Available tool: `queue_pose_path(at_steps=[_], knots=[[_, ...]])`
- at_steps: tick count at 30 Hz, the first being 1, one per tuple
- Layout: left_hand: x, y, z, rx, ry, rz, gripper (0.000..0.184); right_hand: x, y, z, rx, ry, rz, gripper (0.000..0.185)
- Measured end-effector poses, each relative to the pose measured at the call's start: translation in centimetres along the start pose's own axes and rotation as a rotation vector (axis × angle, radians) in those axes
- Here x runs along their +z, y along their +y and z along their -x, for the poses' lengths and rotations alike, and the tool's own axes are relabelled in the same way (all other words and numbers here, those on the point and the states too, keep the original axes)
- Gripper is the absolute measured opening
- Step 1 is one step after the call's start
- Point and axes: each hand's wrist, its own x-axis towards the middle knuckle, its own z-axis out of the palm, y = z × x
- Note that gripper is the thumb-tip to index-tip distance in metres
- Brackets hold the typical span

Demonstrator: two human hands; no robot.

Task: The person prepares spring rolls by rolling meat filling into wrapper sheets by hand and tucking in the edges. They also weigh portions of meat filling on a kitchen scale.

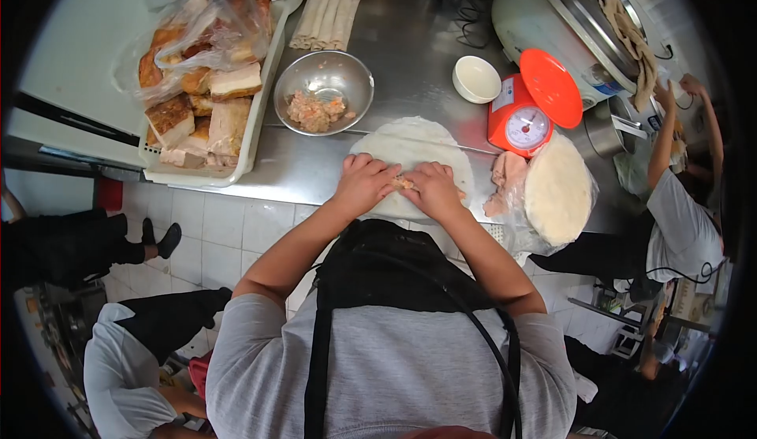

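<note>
Both my hands work over a round white wrapper sheet at the counter's front edge. My left hand has its fingers curled and pressed onto a strip of minced meat filling. From the other side, the bent fingers of my right hand close on the same filling. Part of the strip is hidden under my fingers. Behind the sheet, a steel bowl holds more of the pinkish mince. Further back lie several rolled white wrappers side by side.
A white tray of pork slabs stands left. On the right are a red kitchen scale, a cream bowl, a stack of wrappers on plastic, raw meat and a large cooker. Other people stand or sit nearby.
</note>
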Motion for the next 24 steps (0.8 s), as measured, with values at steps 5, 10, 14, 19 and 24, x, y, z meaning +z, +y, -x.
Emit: queue_pose_path(at_steps=[5,10,14,19,24], knots=[[0.9,1.5,-0.8,0.015,0.034,-0.036,0.033,-1.5,0.7,0.4,0.004,-0.006,0.032,0.025],[2.5,2.1,-1.0,0.055,-0.027,-0.064,0.032,-1.7,2.3,1.0,-0.068,-0.023,0.004,0.023],[2.2,3.1,-1.4,0.034,-0.046,-0.040,0.029,-2.4,2.9,1.3,-0.036,-0.027,-0.024,0.023],[3.6,3.5,-1.7,0.063,-0.005,-0.052,0.031,-2.3,4.1,2.1,-0.054,-0.050,-0.076,0.027],[3.3,4.2,-2.9,0.085,0.016,0.001,0.026,-3.4,4.4,2.7,-0.011,-0.020,-0.081,0.027]])
